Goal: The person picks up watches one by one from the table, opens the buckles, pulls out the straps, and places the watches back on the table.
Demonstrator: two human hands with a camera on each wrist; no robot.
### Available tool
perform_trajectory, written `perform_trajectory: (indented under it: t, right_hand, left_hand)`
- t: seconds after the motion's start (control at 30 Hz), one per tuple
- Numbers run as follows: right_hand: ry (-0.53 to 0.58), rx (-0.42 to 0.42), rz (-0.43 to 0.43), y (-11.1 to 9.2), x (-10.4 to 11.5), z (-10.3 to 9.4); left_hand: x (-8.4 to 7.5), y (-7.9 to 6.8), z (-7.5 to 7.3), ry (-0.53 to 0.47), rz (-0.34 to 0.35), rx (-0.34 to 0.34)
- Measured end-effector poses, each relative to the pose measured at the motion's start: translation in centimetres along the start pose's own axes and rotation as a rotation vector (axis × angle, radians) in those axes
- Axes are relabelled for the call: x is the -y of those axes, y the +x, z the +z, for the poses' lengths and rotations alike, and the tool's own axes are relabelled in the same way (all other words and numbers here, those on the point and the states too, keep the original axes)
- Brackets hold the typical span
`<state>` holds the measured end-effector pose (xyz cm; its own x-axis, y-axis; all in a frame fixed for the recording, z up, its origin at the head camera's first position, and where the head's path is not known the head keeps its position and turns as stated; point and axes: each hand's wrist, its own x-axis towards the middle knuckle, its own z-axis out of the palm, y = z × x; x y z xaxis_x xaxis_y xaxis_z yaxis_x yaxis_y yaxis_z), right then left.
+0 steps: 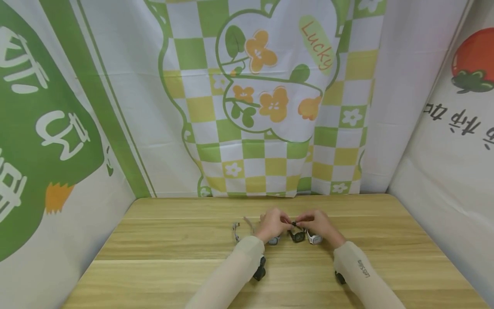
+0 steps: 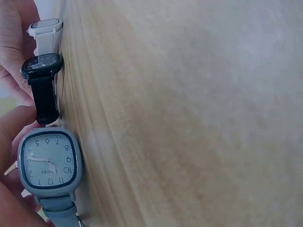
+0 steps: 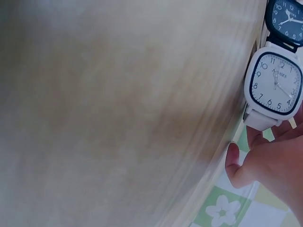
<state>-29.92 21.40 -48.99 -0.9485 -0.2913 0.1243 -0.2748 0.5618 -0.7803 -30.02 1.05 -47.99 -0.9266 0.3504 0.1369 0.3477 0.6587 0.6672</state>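
Note:
A black wristwatch (image 1: pixel 298 237) stands on the wooden table with its dial toward me and its strap bent back. My left hand (image 1: pixel 273 224) pinches the far end of that strap from the left. From the right, my right hand (image 1: pixel 318 223) holds the same strap end with its fingertips. Just right of it is a white wristwatch (image 3: pixel 275 82), in front of my right fingers. A blue-grey wristwatch (image 2: pixel 49 161) stands below my left hand, close to its fingers. Both hands' inner fingers are partly hidden behind the watches in the wrist views.
Left of my left hand, a thin grey strap-like piece (image 1: pixel 235 231) and another pale strap (image 1: pixel 248 223) lie on the table (image 1: pixel 173 240). A checked curtain (image 1: pixel 254 171) hangs behind the table's far edge, with printed cloth walls at both sides.

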Motion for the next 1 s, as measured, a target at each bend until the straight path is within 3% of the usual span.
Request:
perform_trajectory:
  t: [0.43,0.7,1.0]
  right_hand:
    - [-0.017,-0.021,0.011,-0.4,0.2,-0.1]
    - [0.006,0.001,0.016,-0.6,1.0,-0.5]
    - [-0.059,0.019,-0.021,-0.6,1.5,-1.1]
  left_hand:
    - [-0.1,-0.2,0.6,0.001,-0.018,-0.047]
    - [-0.1,-0.1,0.6,-0.105,-0.018,-0.111]
    - [-0.3,-0.2,0.2,-0.237,-0.003,-0.097]
